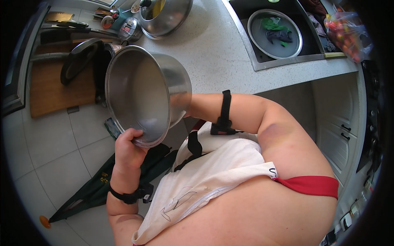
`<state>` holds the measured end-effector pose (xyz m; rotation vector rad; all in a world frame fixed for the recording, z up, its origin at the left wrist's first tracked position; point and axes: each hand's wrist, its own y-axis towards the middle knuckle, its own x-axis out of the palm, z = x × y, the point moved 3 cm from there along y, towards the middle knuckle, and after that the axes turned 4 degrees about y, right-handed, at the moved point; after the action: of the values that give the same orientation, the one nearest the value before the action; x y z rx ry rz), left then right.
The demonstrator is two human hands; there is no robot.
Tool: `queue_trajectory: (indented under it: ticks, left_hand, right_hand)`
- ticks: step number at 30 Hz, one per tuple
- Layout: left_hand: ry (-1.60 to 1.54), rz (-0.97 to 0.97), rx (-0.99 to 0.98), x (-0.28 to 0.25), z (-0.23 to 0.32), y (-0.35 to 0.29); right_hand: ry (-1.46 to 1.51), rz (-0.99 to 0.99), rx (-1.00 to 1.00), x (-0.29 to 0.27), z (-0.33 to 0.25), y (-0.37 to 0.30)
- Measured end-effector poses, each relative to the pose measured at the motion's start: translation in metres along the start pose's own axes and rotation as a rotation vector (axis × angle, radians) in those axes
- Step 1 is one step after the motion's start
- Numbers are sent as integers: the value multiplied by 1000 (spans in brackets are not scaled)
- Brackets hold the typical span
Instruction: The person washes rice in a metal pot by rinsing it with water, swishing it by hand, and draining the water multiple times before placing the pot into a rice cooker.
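Observation:
A large deep stainless-steel pot (178, 74) is held up in front of me, tilted with its mouth facing left. Its inner wall looks cloudy and pale, and I cannot tell how much liquid it holds. My left hand (129, 149) grips the near lower rim, thumb over the inside edge. At the pot's right side, close to its base, my right hand (182, 104) supports it, with most of the fingers hidden behind the metal. The pot hangs off the worktop's left part, above the floor.
The speckled worktop (205, 49) runs to a dark sink (259, 58) with a basin (250, 30) of cloudy water and green leaves. A metal bowl (174, 24), glass jar (129, 28), knives and wooden board (61, 94) stand left. A bag of red fruit (347, 35) lies right.

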<state>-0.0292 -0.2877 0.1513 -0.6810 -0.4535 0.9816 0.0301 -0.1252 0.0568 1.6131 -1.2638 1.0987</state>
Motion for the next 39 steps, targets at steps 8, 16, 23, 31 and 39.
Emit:
queue_trajectory:
  ticks: [8,16,23,31,39]
  left_hand:
    - [45,41,27,-33,-7,-12]
    - [-31,57,-13,-37,-28,-41]
    - [-158,149,-6,-39,-43,-43]
    - [-290,214,125,-29,-37,-15]
    - [-307,189,64,-50,-38,12]
  right_hand:
    - [463,-30,-41,-13,-2,-27]
    - [307,156,-310,-28,-15,-19]
    - [-558,684,-620,-35,18,-16]
    - [-674,725,-541,-1,60,-18]
    - [237,457,33,8,73,-8]
